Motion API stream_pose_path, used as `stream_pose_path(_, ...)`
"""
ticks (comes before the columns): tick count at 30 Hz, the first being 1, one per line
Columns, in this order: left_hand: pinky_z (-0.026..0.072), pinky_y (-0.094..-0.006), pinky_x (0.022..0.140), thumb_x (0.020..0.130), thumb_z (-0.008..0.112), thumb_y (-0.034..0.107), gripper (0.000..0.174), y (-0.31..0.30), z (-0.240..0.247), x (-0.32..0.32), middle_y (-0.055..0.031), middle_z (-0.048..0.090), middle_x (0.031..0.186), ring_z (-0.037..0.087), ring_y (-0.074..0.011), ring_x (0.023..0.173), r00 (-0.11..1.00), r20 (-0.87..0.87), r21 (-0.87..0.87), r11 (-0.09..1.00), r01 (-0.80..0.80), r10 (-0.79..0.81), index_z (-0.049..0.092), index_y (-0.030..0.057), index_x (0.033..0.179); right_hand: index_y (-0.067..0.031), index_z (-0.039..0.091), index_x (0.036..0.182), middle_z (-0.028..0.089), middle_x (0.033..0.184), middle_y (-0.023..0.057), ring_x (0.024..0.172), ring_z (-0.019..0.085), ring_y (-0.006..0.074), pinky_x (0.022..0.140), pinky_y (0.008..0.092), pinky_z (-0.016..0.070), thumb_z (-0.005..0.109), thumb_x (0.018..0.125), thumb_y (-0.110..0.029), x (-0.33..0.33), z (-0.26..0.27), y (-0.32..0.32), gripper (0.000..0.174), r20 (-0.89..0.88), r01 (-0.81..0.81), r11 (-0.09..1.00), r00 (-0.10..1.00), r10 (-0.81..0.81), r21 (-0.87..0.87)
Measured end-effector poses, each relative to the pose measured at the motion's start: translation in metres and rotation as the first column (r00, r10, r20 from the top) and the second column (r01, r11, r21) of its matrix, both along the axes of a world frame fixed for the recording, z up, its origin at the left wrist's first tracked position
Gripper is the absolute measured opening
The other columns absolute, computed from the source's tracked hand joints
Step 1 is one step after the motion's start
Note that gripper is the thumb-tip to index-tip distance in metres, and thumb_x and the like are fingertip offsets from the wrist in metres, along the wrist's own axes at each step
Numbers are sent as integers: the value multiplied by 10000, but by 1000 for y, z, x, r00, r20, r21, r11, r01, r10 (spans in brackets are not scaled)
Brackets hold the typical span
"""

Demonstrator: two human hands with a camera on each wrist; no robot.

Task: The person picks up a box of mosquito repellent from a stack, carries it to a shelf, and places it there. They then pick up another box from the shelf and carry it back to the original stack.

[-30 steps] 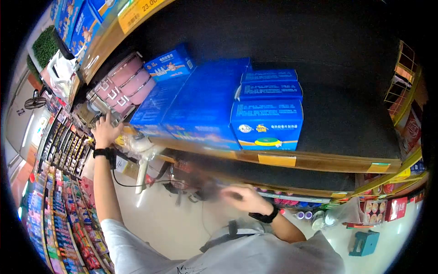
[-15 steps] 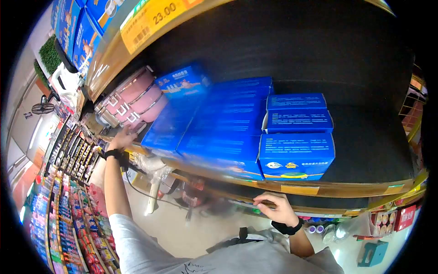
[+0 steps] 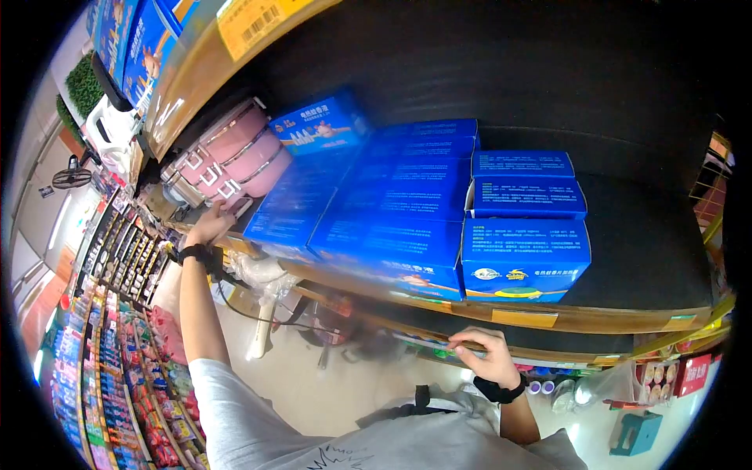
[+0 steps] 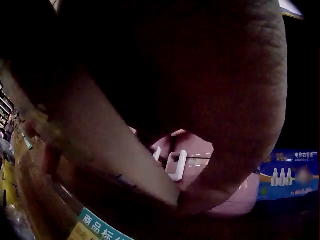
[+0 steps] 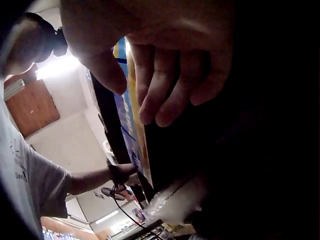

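Note:
In the head view my left hand (image 3: pixel 211 225) reaches to the front edge of the shelf, its fingertips right at the base of a pink stacked lunch box (image 3: pixel 251 149) with white clasps. The left wrist view has the thumb and a finger (image 4: pixel 145 172) meeting tip to tip, with the lunch box (image 4: pixel 192 142) showing through the gap behind them; I cannot tell whether they pinch anything. My right hand (image 3: pixel 487 356) hangs before the lower shelf, fingers loosely bent around nothing. Blue mosquito-repellent boxes (image 3: pixel 392 211) stand in rows right of the lunch box.
One blue box (image 3: pixel 321 129) lies on top of the rows at the back. The wooden shelf edge (image 3: pixel 611 317) runs across in front, with price tags along it. A higher shelf edge (image 3: pixel 188 82) slants overhead. A teal stool (image 3: pixel 636 432) stands on the floor at right.
My left hand has shifted rightward along the shelf to the lunch box's base. The right hand has moved to the right, and the head view has shifted.

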State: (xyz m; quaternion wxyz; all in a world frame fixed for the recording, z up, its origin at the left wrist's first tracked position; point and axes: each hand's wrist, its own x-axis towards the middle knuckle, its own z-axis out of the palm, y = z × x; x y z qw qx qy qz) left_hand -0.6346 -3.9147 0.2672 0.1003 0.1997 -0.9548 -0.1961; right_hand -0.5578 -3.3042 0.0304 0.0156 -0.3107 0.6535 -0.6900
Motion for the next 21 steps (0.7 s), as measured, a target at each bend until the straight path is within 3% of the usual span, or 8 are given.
stream_pose_path(5,457,-350,894,712,632,358,810,29,12,12,-190,655,1042,617,-315,1013,999,29,-69,997,-39,42,368,77,1425,16,670,965,691,873,129,820,677,221,737,310,530,635,839,-34,0,1,0,141,-11,12,1000,1000,-12,-1)
stream_pose_path(11,465,-381,894,714,657,412,810,16,7,24,-213,665,1042,635,-354,1002,998,-18,-30,997,-64,64,376,146,1426,15,674,966,689,874,129,815,672,217,732,308,527,638,840,-41,2,-1,-6,143,-17,13,1000,1000,-13,-10)
stream_pose_path(14,464,-419,906,721,643,466,818,35,11,28,-258,650,1069,622,-397,1029,997,19,-372,926,-65,77,376,132,1418,14,673,964,688,877,130,813,672,217,730,304,526,640,837,-41,4,0,-9,142,-18,15,1000,1000,-15,-7)
stream_pose_path(21,451,-455,932,741,592,512,795,35,2,29,-285,620,1124,582,-421,1092,996,-8,-465,881,-83,90,375,162,1421,10,670,953,691,879,132,810,671,221,722,305,523,637,832,-41,6,3,-12,136,-14,23,999,1000,-23,24)
